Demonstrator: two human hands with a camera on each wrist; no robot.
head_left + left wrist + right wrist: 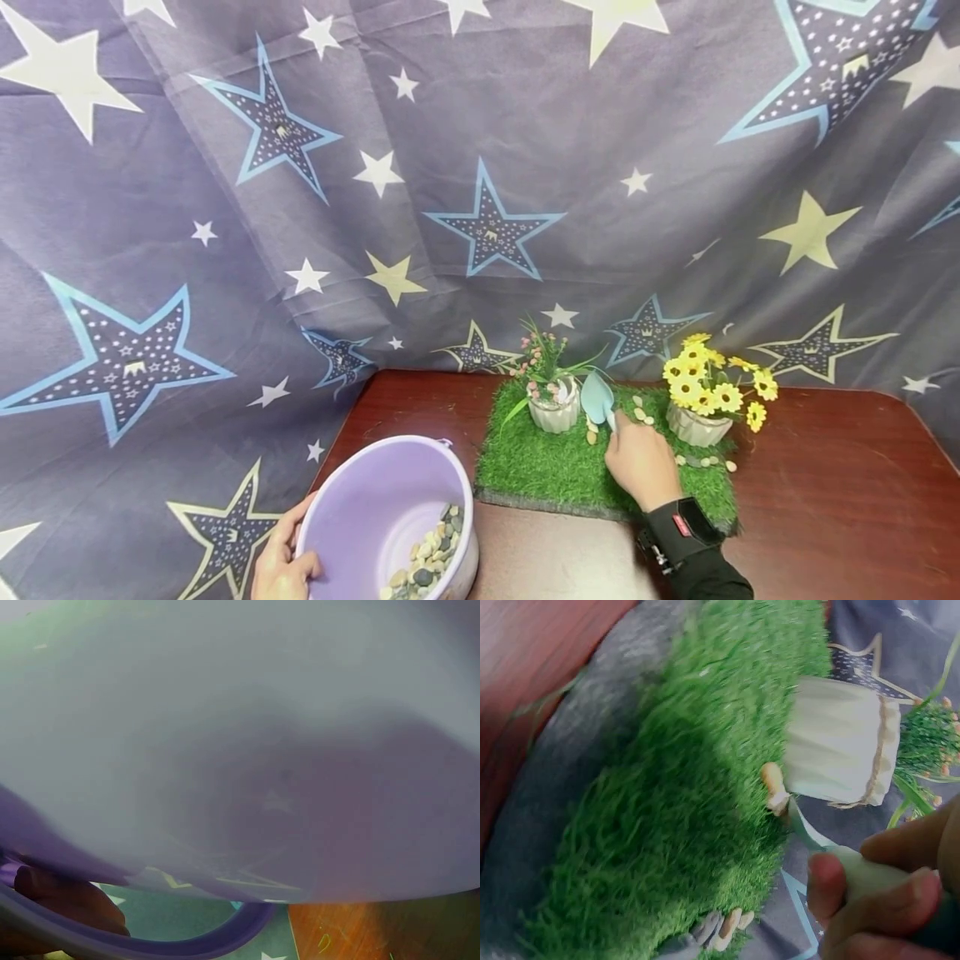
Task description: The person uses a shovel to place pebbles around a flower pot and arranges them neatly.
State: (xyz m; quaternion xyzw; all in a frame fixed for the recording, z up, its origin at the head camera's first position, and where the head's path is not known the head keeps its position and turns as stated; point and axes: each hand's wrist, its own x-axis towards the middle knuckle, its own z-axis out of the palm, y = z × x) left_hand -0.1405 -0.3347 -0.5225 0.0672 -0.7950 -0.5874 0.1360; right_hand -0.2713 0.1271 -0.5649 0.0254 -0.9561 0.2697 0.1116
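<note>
My right hand (643,463) grips the handle of a small light-blue trowel (597,398), its blade pointing away over the artificial grass mat (547,479). In the right wrist view the trowel's tip is right at some pebbles (773,784) beside a white fluted pot (832,739). My left hand (283,562) holds a lilac bucket (352,500) by its left side, thumb at the rim. The bucket tilts toward me and has grey and tan pebbles (429,557) along its lower right inside. Its wall fills most of the left wrist view.
Pink flowers (543,367) stand in the left pot, and yellow daisies (705,379) rise from a second white pot (697,427). More pebbles (707,462) lie along the right of the mat. A star-printed cloth (487,233) hangs behind the reddish-brown table (832,492).
</note>
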